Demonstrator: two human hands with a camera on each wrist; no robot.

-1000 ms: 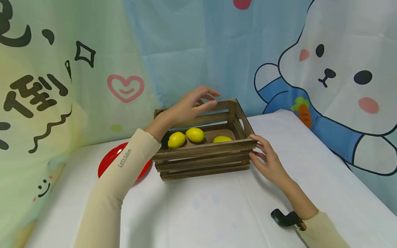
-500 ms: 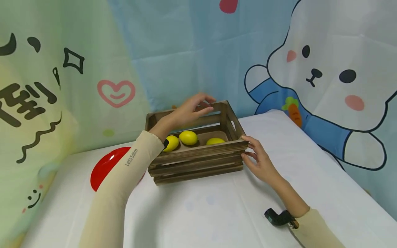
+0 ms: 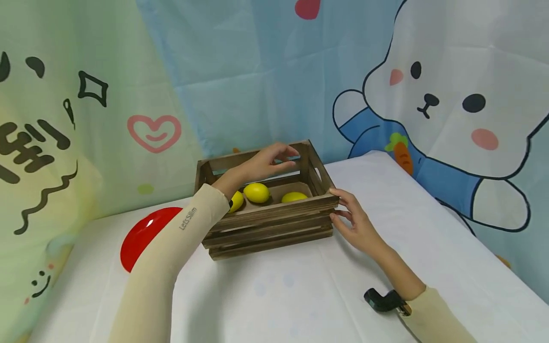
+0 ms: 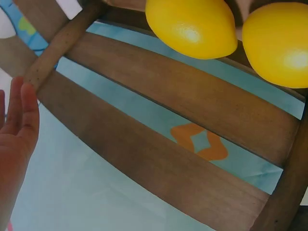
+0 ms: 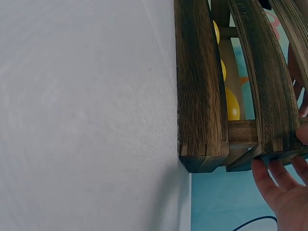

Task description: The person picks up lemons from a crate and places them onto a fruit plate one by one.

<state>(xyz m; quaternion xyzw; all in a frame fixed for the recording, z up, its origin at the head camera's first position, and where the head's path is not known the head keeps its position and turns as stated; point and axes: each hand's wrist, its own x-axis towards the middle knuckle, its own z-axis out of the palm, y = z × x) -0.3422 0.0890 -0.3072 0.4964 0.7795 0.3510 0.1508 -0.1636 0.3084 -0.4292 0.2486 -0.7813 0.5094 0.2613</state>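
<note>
Up at the far side, the left hand (image 3: 266, 162) reaches across the wooden crate (image 3: 268, 226), fingers loosely curved over the back rail with the fingertips at the top edge; its grip looks relaxed, and I cannot tell whether it actually clasps the rail. In the left wrist view the fingers (image 4: 19, 115) lie straight beside a slat, apart from the lemons. The right hand (image 3: 356, 221) rests against the crate's near right corner, fingers spread and fairly straight, touching the end of the front slats; its grip is wide and holds nothing. The right wrist view shows those fingertips (image 5: 281, 175) under the corner joint.

Inside the crate lie three lemons: one at the left, partly hidden by the sleeve (image 3: 236, 200), one in the middle (image 3: 256, 192) and one to the right (image 3: 294, 196), all on the crate's floor. The crate stands on the white counter (image 3: 300, 295), toward its back. Just left of the crate, partly under the left forearm, sits a red plate (image 3: 143, 233). Behind hangs a cartoon backdrop (image 3: 450, 95) with a rabbit.
</note>
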